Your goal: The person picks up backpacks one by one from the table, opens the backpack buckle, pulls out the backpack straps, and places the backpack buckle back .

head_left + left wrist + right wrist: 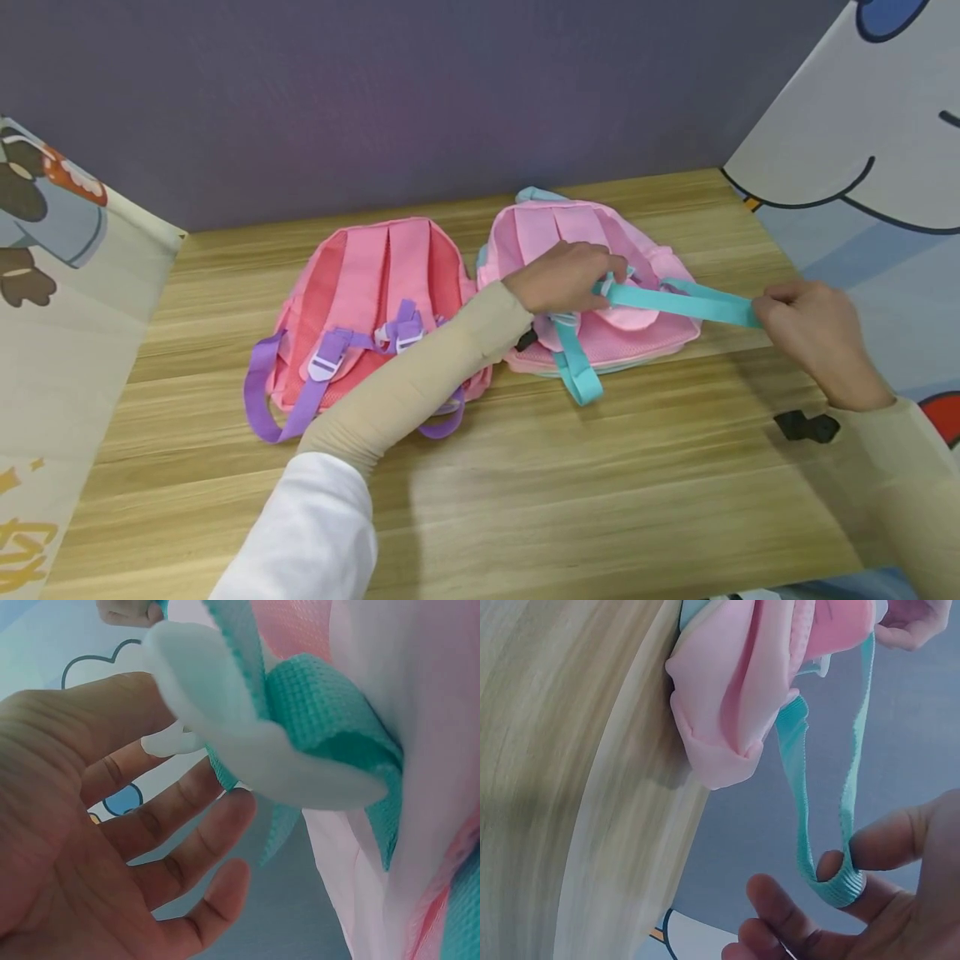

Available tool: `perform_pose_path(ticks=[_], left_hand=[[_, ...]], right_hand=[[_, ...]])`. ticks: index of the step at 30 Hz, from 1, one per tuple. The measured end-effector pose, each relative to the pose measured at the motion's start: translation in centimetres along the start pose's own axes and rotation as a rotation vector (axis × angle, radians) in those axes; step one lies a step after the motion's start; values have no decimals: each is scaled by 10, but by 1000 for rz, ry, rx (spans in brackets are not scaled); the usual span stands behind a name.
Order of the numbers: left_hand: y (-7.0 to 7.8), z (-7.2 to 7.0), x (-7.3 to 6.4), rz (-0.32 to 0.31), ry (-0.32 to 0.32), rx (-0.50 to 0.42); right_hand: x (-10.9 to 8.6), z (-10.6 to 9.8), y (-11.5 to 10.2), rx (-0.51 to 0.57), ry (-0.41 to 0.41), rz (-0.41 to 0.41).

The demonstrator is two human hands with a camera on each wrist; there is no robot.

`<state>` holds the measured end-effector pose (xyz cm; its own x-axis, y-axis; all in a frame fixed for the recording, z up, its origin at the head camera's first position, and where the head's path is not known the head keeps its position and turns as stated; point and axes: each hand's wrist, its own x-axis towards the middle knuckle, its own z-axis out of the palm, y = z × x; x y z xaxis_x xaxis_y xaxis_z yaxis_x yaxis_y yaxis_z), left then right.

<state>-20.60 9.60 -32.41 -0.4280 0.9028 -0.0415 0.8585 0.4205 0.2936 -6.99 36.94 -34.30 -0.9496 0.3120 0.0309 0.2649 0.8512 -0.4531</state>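
A light pink backpack (525, 242) lies on the table with its shoulder straps facing up. My left hand (566, 277) is over its strap end, thumb and index finger pinching a white plastic strap buckle (247, 742) threaded with teal webbing. The other fingers of that hand (112, 817) are spread apart and loosely bent. My right hand (817, 333) pinches the looped end of the teal strap (682, 303), which runs taut between both hands in the head view. In the right wrist view, the strap (847, 802) bends around the index finger under the thumb.
A coral pink backpack (363, 275) with purple straps (258, 387) lies at the left, beside the light pink one. A second teal strap loop (581, 379) hangs onto the wooden table (600, 500). A grey panel (420, 108) stands behind; printed cartoon panels flank the sides.
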Motion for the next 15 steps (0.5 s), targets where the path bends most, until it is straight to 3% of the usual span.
perform_pose_path(ticks=[15], left_hand=[[3,-2,-1,4,-6,35]], right_hand=[[0,0,6,-71,-92,43]])
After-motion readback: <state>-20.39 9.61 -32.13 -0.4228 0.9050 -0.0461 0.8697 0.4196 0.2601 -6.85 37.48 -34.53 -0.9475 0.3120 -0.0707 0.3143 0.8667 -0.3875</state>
